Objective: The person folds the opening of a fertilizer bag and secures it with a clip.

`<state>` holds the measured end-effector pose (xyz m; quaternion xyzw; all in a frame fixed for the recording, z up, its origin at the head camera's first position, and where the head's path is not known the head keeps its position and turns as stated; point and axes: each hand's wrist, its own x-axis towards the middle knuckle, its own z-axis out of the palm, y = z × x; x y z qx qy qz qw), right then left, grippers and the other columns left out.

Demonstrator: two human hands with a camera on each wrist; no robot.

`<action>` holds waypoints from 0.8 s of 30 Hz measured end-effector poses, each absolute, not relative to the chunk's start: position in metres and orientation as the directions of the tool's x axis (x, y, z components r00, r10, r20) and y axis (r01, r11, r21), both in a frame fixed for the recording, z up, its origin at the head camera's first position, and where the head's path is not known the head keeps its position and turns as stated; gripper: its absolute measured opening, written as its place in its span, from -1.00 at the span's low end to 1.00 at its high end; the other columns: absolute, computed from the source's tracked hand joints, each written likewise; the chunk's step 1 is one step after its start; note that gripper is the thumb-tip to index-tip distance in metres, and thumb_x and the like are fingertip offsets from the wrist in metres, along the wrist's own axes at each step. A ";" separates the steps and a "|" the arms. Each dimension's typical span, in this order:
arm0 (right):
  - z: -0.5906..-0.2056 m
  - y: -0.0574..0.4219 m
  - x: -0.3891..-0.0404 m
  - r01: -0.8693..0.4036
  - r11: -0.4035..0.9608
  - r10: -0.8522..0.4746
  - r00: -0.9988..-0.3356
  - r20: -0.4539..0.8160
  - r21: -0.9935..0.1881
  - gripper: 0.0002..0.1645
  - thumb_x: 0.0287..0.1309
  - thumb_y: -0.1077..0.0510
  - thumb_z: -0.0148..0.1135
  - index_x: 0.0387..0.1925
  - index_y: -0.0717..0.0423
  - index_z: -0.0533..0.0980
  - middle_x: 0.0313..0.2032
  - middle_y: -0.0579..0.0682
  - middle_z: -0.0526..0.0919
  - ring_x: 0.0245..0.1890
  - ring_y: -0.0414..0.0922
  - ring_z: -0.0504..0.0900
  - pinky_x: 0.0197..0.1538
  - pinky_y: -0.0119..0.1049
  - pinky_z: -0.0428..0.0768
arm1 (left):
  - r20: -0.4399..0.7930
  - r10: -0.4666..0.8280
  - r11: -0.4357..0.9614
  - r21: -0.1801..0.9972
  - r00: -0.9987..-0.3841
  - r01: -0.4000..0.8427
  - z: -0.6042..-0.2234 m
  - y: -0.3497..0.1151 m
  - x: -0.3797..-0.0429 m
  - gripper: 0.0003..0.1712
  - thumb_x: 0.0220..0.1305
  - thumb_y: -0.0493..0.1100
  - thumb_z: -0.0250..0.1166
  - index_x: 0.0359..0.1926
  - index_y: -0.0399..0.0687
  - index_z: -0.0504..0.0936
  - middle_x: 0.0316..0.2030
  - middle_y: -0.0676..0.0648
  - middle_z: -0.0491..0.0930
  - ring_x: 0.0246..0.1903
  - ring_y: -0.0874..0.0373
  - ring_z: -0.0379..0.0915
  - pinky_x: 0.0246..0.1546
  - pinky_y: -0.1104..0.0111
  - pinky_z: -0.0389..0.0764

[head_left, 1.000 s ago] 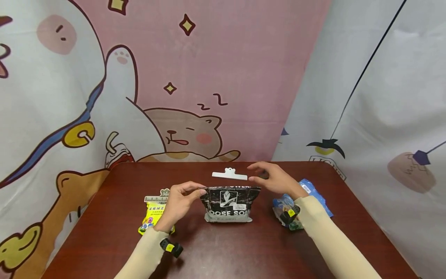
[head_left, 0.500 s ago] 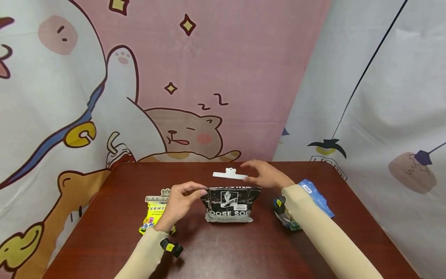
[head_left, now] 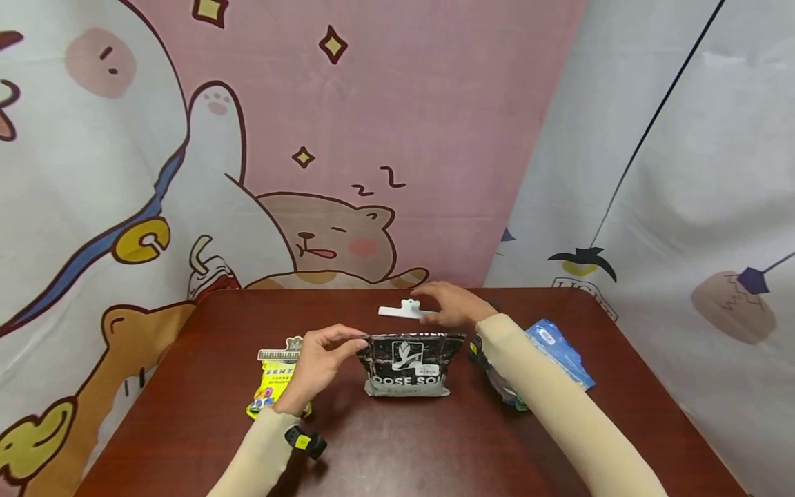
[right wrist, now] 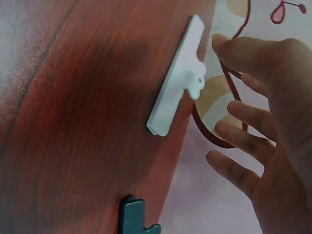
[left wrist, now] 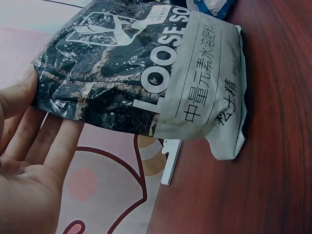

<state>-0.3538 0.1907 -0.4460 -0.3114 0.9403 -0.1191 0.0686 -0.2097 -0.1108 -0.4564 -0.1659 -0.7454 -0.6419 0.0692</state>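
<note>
A black-and-white plastic bag [head_left: 406, 366] lettered "LOOSE SOIL" stands upright at the middle of the table. My left hand [head_left: 319, 364] pinches its top left corner between thumb and fingers, as the left wrist view also shows on the bag [left wrist: 112, 73]. Behind the bag lies a long white sealing clip [head_left: 397, 313] with a scalloped handle. My right hand [head_left: 456, 304] hovers at the clip's right end, fingers spread and holding nothing. In the right wrist view, a gap shows between the thumb and the white clip [right wrist: 178, 80].
On the left lies a yellow bag [head_left: 276, 379] with a piano-key-patterned clip [head_left: 279, 354] across its top. A blue bag [head_left: 559, 352] rests on the right, partly hidden by the right sleeve. A dark green clip [right wrist: 131, 217] lies near the table's far edge.
My right hand has moved left and slightly away from me, toward the handle of the white clip. The left hand keeps its pinch on the bag, which stays in place.
</note>
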 end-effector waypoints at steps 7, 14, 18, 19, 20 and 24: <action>-0.462 0.177 -0.368 -0.541 0.800 -0.582 -0.804 -0.120 -0.261 -0.18 0.23 -0.11 0.45 0.47 -0.19 0.37 0.39 -0.06 0.49 0.35 0.00 0.49 0.31 0.04 0.52 | 0.320 0.162 0.125 0.931 -0.933 0.342 -0.459 -0.111 -0.210 -0.86 0.29 -0.15 0.45 -0.15 -0.04 0.81 -0.21 -0.15 0.81 -0.29 0.29 0.69 -0.23 0.37 0.66; -0.475 0.170 -0.384 -0.542 0.800 -0.586 -0.798 -0.141 -0.257 -0.17 0.25 -0.05 0.43 0.49 -0.10 0.34 0.31 -0.03 0.56 0.15 -0.03 0.62 0.12 -0.06 0.60 | 0.346 0.174 0.121 0.922 -0.922 0.368 -0.459 -0.112 -0.211 -0.86 0.29 -0.17 0.45 -0.15 -0.06 0.81 -0.22 -0.15 0.81 -0.28 0.28 0.70 -0.23 0.34 0.68; -0.479 0.168 -0.391 -0.555 0.796 -0.593 -0.796 -0.122 -0.242 -0.24 0.30 -0.04 0.39 0.47 -0.08 0.38 0.25 -0.07 0.62 0.07 -0.10 0.65 0.11 -0.08 0.62 | 0.344 0.173 0.117 0.923 -0.923 0.366 -0.459 -0.111 -0.212 -0.86 0.29 -0.17 0.45 -0.14 -0.06 0.80 -0.22 -0.15 0.81 -0.28 0.28 0.70 -0.23 0.37 0.67; -0.480 0.167 -0.393 -0.563 0.793 -0.597 -0.794 -0.114 -0.232 -0.27 0.31 -0.03 0.38 0.45 -0.08 0.40 0.24 -0.07 0.63 0.06 -0.12 0.66 0.12 -0.08 0.62 | 0.341 0.172 0.117 0.924 -0.924 0.363 -0.460 -0.111 -0.212 -0.86 0.30 -0.17 0.45 -0.14 -0.06 0.80 -0.21 -0.15 0.81 -0.28 0.28 0.70 -0.23 0.36 0.67; -0.481 0.166 -0.394 -0.570 0.790 -0.602 -0.792 -0.105 -0.225 -0.30 0.33 -0.03 0.37 0.44 -0.07 0.42 0.23 -0.06 0.64 0.06 -0.12 0.66 0.14 -0.08 0.63 | 0.338 0.172 0.118 0.925 -0.925 0.360 -0.460 -0.111 -0.212 -0.85 0.30 -0.17 0.44 -0.14 -0.06 0.80 -0.21 -0.15 0.81 -0.28 0.28 0.70 -0.22 0.35 0.68; -0.483 0.162 -0.395 -0.578 0.788 -0.603 -0.793 -0.080 -0.210 -0.40 0.35 -0.02 0.35 0.37 -0.05 0.49 0.20 -0.04 0.67 0.05 -0.11 0.69 0.14 -0.08 0.64 | 0.325 0.167 0.116 0.931 -0.931 0.346 -0.460 -0.111 -0.211 -0.85 0.30 -0.15 0.45 -0.14 -0.06 0.81 -0.20 -0.15 0.80 -0.27 0.28 0.70 -0.21 0.33 0.68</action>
